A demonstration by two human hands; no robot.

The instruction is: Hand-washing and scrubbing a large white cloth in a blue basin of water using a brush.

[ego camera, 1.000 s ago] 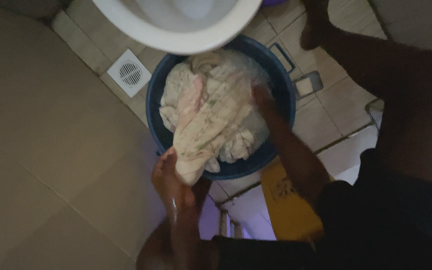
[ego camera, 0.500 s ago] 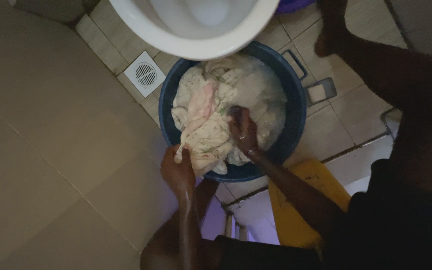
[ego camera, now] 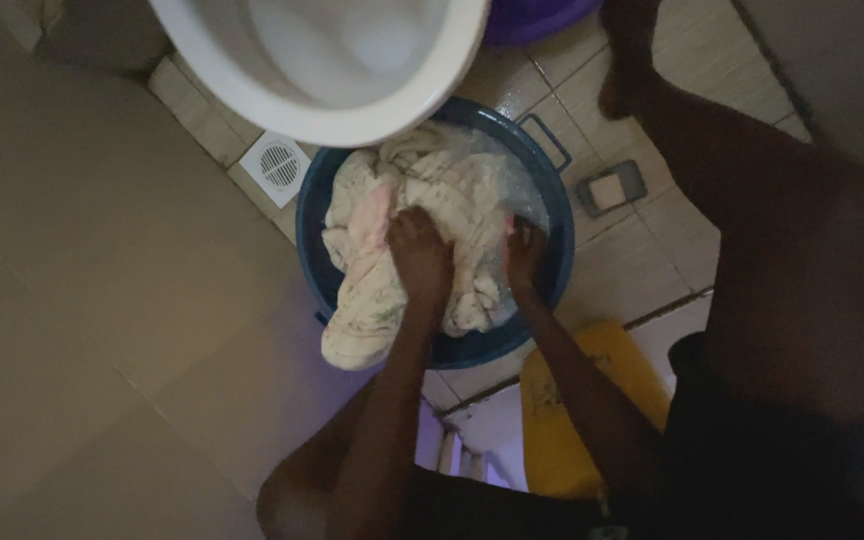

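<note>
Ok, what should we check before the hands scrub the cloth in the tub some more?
1. Both hands on the cloth: ok. The left hand and right hand press into the pale cloth.
2. Cloth inside the blue tub: not ok. One end hangs over the near rim toward the floor.
3. Soapy water in the tub: ok. Foam shows beside the right hand.
4. Soap close by: ok. A bar sits in the soap dish on the tiles, right of the tub.
5. Room above the tub: not ok. The white toilet bowl overhangs its far edge.
6. Floor drain uncovered: ok.
</note>
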